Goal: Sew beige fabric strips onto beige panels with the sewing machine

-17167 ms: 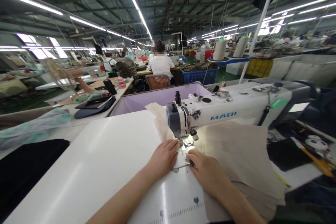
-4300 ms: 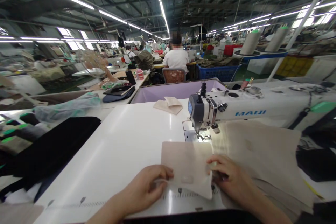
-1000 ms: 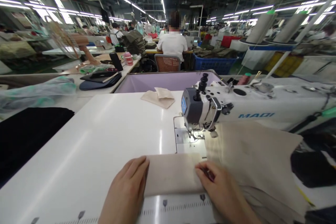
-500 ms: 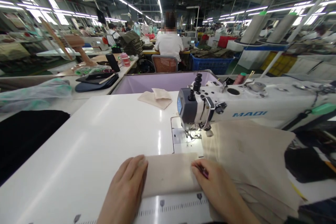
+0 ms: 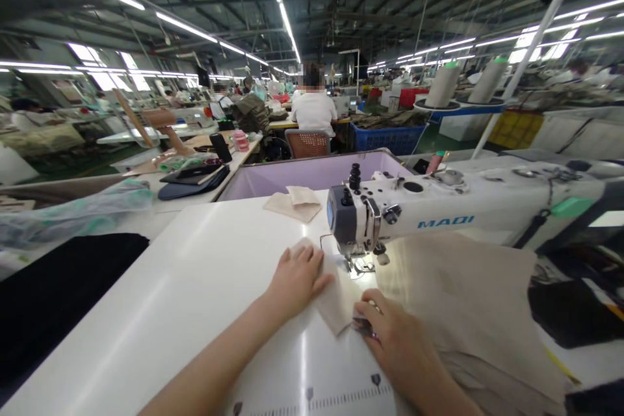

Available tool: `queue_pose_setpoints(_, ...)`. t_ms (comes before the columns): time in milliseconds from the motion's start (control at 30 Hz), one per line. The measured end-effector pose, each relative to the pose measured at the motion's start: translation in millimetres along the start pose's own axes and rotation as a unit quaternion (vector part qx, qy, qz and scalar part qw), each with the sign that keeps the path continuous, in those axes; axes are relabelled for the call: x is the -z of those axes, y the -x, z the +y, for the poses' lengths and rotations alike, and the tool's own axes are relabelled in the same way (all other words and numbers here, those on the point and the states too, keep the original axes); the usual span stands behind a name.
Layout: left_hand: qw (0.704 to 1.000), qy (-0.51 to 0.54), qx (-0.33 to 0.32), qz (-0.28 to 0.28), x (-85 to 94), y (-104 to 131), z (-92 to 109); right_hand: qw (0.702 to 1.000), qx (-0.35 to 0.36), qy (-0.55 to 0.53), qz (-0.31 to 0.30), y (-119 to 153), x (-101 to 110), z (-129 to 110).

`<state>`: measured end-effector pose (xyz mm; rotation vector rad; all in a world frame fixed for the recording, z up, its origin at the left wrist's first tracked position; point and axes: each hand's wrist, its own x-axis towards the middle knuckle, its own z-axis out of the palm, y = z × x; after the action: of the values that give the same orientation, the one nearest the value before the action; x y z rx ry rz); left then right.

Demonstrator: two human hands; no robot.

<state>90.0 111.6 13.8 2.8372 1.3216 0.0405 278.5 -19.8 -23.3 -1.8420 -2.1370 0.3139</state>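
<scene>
My left hand (image 5: pixel 298 278) lies flat on a small beige fabric piece (image 5: pixel 336 305), fingers stretched out and thumb apart. The piece sits slanted on the white table, just left of and in front of the sewing machine's needle area (image 5: pixel 359 265). My right hand (image 5: pixel 397 338) is closed around small thread snips (image 5: pixel 363 327), dark with a bit of purple, partly hidden by the fingers. The snips are at the near right corner of the fabric piece; whether they touch it I cannot tell. A larger beige cloth (image 5: pixel 458 286) spreads under the machine arm, right of my right hand.
The machine head (image 5: pixel 353 218) stands close beyond my hands. A folded beige piece (image 5: pixel 295 203) lies at the table's far edge, before a lilac bin (image 5: pixel 273 175). Black cloth (image 5: pixel 73 299) is at left. A person in white (image 5: pixel 314 110) sits ahead, facing away.
My left hand has moved forward and right, toward the needle area. The beige piece has gone forward and turned from straight to slanted. My right hand stays near, still holding the snips.
</scene>
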Motion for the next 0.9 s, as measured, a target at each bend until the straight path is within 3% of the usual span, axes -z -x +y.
queue_pose_setpoints(100,0.995,0.057,-0.086,0.006,-6.9,-32.5,-8.6,1.000,-0.023,0.001,0.019,-2.4,-3.9,-4.5)
queue_pose_setpoints(233,0.989,0.079,-0.122,0.011,-12.1,-53.9,-18.5,0.999,-0.037,-0.016,0.017,-5.8,-5.0,-6.6)
queue_pose_setpoints(900,0.975,0.109,-0.190,0.024,-15.4,-68.9,-26.9,0.999,-0.036,0.001,0.016,-10.8,-0.5,-5.7)
